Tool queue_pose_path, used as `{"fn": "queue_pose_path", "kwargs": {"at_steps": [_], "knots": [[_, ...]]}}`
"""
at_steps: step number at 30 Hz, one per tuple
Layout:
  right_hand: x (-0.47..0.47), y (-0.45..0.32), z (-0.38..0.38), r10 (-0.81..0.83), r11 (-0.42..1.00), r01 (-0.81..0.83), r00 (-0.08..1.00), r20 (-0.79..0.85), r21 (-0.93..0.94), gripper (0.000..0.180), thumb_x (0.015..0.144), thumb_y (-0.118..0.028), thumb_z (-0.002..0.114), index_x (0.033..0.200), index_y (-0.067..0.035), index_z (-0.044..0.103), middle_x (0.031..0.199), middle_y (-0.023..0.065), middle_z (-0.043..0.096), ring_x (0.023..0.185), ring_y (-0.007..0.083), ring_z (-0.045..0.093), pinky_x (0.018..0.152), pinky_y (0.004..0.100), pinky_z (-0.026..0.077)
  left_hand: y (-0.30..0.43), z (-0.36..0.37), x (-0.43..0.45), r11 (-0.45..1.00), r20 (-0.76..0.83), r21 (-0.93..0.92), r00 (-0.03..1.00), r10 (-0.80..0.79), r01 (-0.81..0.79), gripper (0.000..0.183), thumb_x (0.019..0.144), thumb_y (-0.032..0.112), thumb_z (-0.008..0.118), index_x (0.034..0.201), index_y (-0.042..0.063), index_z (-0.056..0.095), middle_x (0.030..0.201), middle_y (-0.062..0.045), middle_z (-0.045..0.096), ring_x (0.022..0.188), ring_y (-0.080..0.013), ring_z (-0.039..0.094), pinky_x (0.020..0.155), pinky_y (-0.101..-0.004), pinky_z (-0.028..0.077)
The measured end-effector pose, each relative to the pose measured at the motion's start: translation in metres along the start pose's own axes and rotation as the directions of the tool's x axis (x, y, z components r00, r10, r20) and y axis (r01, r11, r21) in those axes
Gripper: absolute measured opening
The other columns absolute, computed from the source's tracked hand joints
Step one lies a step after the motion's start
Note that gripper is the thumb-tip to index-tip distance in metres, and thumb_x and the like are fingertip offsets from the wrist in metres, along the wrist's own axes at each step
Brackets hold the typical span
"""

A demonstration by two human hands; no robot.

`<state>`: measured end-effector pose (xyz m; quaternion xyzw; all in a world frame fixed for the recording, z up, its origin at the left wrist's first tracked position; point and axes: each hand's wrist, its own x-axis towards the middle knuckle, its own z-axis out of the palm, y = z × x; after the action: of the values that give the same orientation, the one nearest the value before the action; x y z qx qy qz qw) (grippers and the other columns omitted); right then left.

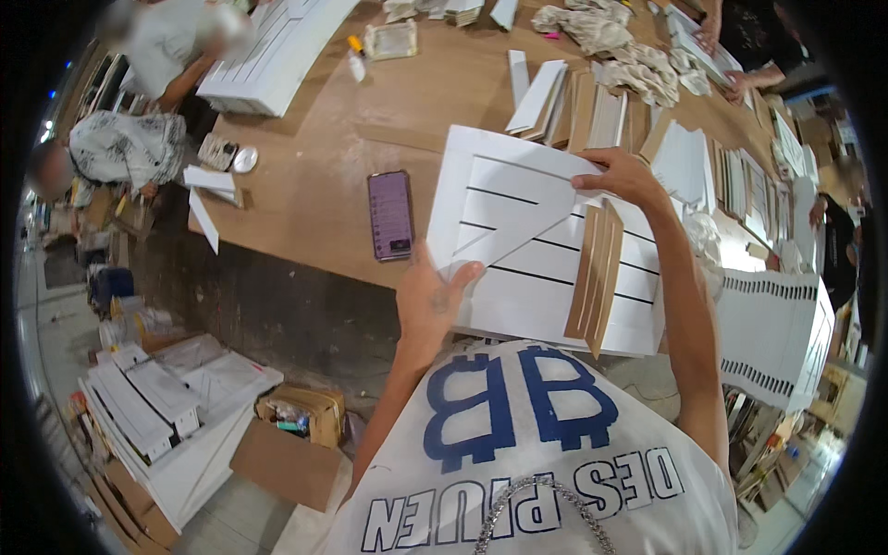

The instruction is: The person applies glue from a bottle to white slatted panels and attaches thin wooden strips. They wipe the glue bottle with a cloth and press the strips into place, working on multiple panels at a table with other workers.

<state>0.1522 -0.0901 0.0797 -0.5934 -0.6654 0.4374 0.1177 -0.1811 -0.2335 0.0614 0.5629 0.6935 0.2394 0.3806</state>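
Both of my hands hold a white panel [513, 229] with dark parallel grooves and a diagonal band, tilted over the table's near edge. My left hand [433, 295] grips its left edge, thumb on the face. At the far edge, my right hand [614, 177] grips it with the thumb on the near face. A brown strip-like wooden piece with long grooves [595, 277] lies across the right part of the panel. Left of the panel, a phone [390, 215] with a lit screen lies on the brown table [305, 201].
White and brown board strips [590, 104] stand beyond the panel, near crumpled cloths [638, 66]. A large white panelled piece [277, 48] lies at the far left beside other people. A slotted white panel [766, 333] is at the right. An open cardboard box [298, 444] sits below left.
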Motion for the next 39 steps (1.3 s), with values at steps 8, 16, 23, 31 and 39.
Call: {"fn": "queue_pose_path", "kwargs": {"at_steps": [8, 16, 23, 31, 39], "knots": [[-0.006, -0.010, 0.009, 0.003, 0.998, -0.007, 0.998, -0.069, -0.058, 0.057, 0.077, -0.038, 0.083, 0.118, 0.000, 0.069, 0.101, 0.0110, 0.073, 0.093, 0.0209, 0.067, 0.088, 0.0337, 0.051, -0.003, 0.000, -0.002, 0.999, 0.024, -0.028, 1.000, 0.018, -0.018, 0.082, 0.081, 0.057, 0.073, 0.122, -0.008, 0.046, 0.094, -0.030, 0.063, 0.084, -0.0477, 0.063, 0.075, -0.0481, 0.050], [-0.007, -0.007, 0.012, 0.021, 0.998, -0.026, 0.997, -0.079, -0.062, 0.055, 0.081, -0.040, 0.081, 0.118, -0.001, 0.068, 0.102, 0.0112, 0.072, 0.093, 0.0219, 0.067, 0.087, 0.0360, 0.051, -0.002, -0.002, -0.003, 0.995, 0.033, 0.029, 0.995, 0.097, -0.098, 0.093, 0.083, 0.055, 0.072, 0.137, -0.012, 0.036, 0.099, -0.033, 0.064, 0.087, -0.0479, 0.065, 0.074, -0.0490, 0.052], [-0.008, -0.014, 0.013, 0.007, 0.994, -0.013, 0.998, -0.056, -0.105, 0.055, 0.081, -0.041, 0.080, 0.118, -0.001, 0.068, 0.104, 0.0125, 0.072, 0.095, 0.0236, 0.066, 0.089, 0.0368, 0.050, -0.005, 0.001, -0.003, 0.998, 0.050, 0.051, 0.998, 0.031, -0.033, 0.097, 0.085, 0.059, 0.068, 0.137, -0.016, 0.035, 0.105, -0.036, 0.062, 0.091, -0.0475, 0.065, 0.078, -0.0482, 0.053], [-0.007, 0.002, 0.019, 0.091, 0.983, -0.108, 0.989, -0.116, -0.149, 0.062, 0.077, -0.052, 0.079, 0.118, -0.007, 0.069, 0.105, 0.0138, 0.071, 0.098, 0.0294, 0.067, 0.089, 0.0407, 0.049, -0.001, -0.005, 0.001, 0.990, 0.086, 0.112, 0.994, 0.073, -0.082, 0.097, 0.084, 0.053, 0.074, 0.139, -0.016, 0.036, 0.111, -0.036, 0.060, 0.099, -0.0444, 0.065, 0.082, -0.0439, 0.053], [-0.007, -0.016, 0.021, 0.086, 0.904, -0.152, 0.980, -0.180, -0.399, 0.061, 0.075, -0.050, 0.078, 0.114, -0.003, 0.067, 0.107, 0.0180, 0.070, 0.105, 0.0362, 0.065, 0.090, 0.0448, 0.049, 0.034, 0.005, 0.061, 0.730, 0.293, 0.437, 0.851, 0.436, -0.525, 0.134, 0.069, 0.069, 0.075, 0.156, -0.003, 0.003, 0.162, -0.031, 0.003, 0.151, -0.0445, 0.000, 0.120, -0.0605, 0.006]]}}
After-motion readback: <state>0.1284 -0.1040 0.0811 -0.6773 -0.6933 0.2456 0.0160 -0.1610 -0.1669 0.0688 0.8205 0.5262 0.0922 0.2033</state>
